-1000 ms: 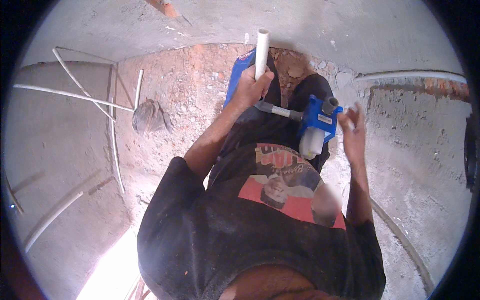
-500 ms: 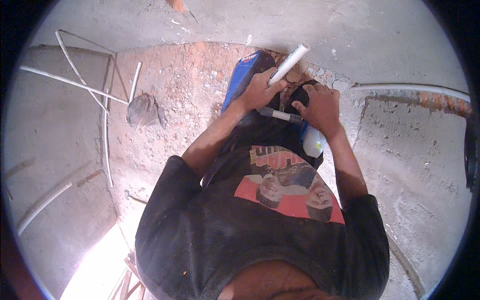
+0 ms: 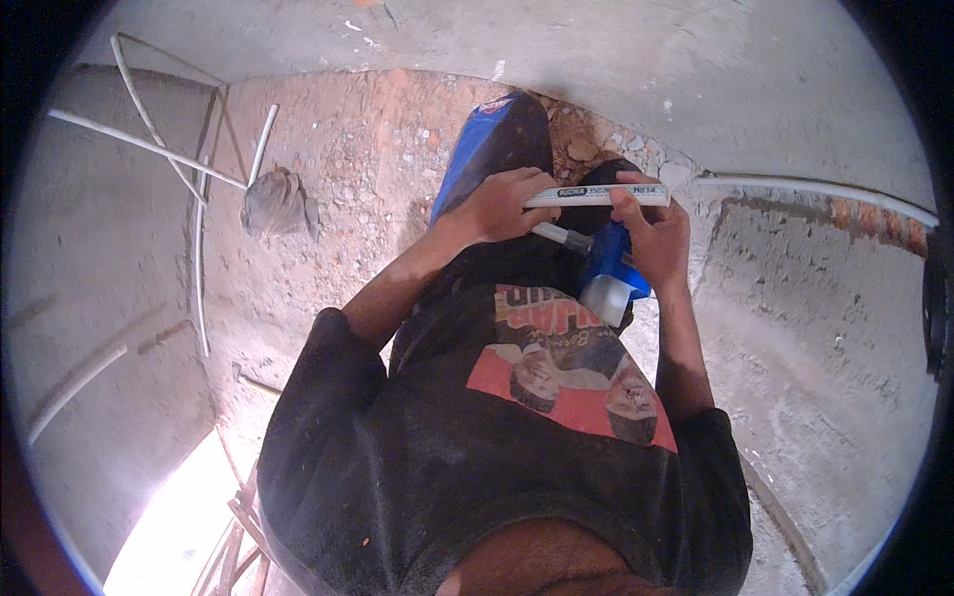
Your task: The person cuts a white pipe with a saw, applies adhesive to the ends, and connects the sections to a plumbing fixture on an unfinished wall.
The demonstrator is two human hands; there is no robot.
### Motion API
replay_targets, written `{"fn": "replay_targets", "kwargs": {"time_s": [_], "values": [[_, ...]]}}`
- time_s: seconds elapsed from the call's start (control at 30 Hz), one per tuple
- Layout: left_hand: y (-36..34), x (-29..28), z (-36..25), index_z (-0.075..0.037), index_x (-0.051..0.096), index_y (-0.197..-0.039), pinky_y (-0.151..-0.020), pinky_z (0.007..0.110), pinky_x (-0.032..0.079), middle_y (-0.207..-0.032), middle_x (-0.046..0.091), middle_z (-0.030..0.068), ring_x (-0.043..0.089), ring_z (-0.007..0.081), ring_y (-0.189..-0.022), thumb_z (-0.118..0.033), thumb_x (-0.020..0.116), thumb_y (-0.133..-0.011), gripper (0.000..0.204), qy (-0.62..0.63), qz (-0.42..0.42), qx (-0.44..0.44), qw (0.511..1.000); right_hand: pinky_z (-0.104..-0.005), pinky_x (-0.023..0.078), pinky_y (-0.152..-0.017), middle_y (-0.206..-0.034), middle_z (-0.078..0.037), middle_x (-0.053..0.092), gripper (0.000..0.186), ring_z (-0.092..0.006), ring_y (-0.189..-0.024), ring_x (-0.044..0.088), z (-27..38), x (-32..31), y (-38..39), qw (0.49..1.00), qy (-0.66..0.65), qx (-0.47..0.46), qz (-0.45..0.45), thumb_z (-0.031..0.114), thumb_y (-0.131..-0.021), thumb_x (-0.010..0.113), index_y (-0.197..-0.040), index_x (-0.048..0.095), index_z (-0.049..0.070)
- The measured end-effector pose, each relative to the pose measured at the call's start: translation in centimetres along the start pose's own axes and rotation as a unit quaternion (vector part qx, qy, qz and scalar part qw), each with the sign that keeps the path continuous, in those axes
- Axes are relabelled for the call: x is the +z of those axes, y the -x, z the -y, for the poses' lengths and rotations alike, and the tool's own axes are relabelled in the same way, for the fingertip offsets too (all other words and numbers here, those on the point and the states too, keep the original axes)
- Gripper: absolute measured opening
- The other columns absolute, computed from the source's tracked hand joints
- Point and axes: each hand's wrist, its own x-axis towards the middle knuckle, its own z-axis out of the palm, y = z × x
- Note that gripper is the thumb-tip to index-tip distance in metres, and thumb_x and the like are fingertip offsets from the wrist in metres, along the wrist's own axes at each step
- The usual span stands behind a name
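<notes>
A short white plastic pipe [image 3: 596, 196] with dark print lies almost level across my knees. My left hand [image 3: 505, 204] is closed round its left part. At the other end, my right hand [image 3: 651, 233] grips it with the thumb in front and fingers behind. Just below, a shorter white pipe piece [image 3: 558, 234] with a greyish end rests over my lap, partly covered by the left hand. Beside my right forearm a blue and white shape [image 3: 608, 283] lies along my thigh; I cannot tell what it is.
Reddish rubble ground [image 3: 348, 149] spreads before me between rough plastered walls [image 3: 805, 298]. Thin white pipes [image 3: 144, 144] cross at the left, near a crumpled dark bag [image 3: 278, 204]. Another white pipe [image 3: 815, 189] runs along the right wall. Wooden pieces [image 3: 243, 526] stand at lower left.
The white pipe has turned from steeply tilted to nearly level. My right hand has come onto its free end, having been apart from it before.
</notes>
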Motion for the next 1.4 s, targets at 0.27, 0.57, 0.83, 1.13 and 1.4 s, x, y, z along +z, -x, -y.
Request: {"fn": "replay_targets", "kwargs": {"time_s": [0.27, 0.57, 0.83, 1.13, 1.4], "values": [[4.0, 0.5, -0.4, -0.004, 0.06, -0.096, -0.096, 0.047, 0.04, -0.115, 0.056, 0.0151, 0.047, 0.0351, -0.117, -0.024, 0.08, -0.072, 0.037, -0.086, -0.148, -0.04, 0.984, -0.0219, 0.037, -0.046, -0.065, -0.002, 0.059, 0.022, -0.0055, -0.051, 0.048, -1.0, -1.0, 1.0, 0.991, -0.067, 0.112, -0.019, 0.02, -0.091, 0.065, -0.103, 0.065, 0.001], [5.6, 0.1, -1.5, -0.005, 0.06, -0.095, -0.093, 0.043, 0.043, -0.106, 0.061, 0.0125, 0.055, 0.0318, -0.107, -0.023, 0.077, -0.078, 0.03, 0.025, -0.116, -0.126, 0.985, -0.0258, 0.036, -0.035, -0.051, 0.001, 0.046, 0.025, -0.0084, -0.036, 0.042, -1.1, -0.6, 2.2, 0.929, -0.267, 0.081, -0.242, 0.022, -0.092, 0.063, -0.075, 0.055, 0.005], [0.7, -3.0, -3.8, -0.007, 0.057, -0.1, -0.063, 0.025, 0.046, -0.082, 0.057, -0.002, 0.056, 0.0073, -0.077, -0.012, 0.079, -0.078, 0.031, 0.423, -0.328, -0.083, 0.841, -0.0277, 0.042, -0.048, -0.06, 0.0, 0.047, 0.019, -0.0102, -0.046, 0.041, -1.3, 1.1, 3.5, 0.85, -0.446, 0.173, -0.218, 0.023, -0.093, 0.058, -0.084, 0.054, 0.007], [-1.0, -5.8, -4.8, -0.008, 0.058, -0.094, -0.064, 0.022, 0.043, -0.081, 0.055, -0.0047, 0.053, 0.0044, -0.075, -0.007, 0.083, -0.07, 0.034, 0.303, -0.215, -0.043, 0.927, -0.0366, 0.052, -0.068, -0.094, -0.013, 0.062, 0.037, -0.02, -0.088, 0.061, -1.6, -3.8, 4.6, 0.861, -0.506, 0.047, 0.0, 0.024, -0.089, 0.057, -0.118, 0.052, 0.001], [-2.0, -9.0, -7.1, -0.009, 0.058, -0.09, -0.06, 0.023, 0.045, -0.081, 0.06, -0.0012, 0.057, 0.0067, -0.071, -0.003, 0.084, -0.066, 0.035, 0.27, -0.185, -0.018, 0.945, -0.0311, 0.049, -0.055, -0.091, -0.023, 0.066, 0.033, -0.0203, -0.062, 0.06, 0.9, -7.6, 6.4, 0.938, -0.331, -0.077, 0.061, 0.024, -0.089, 0.057, -0.108, 0.055, -0.003]]}}
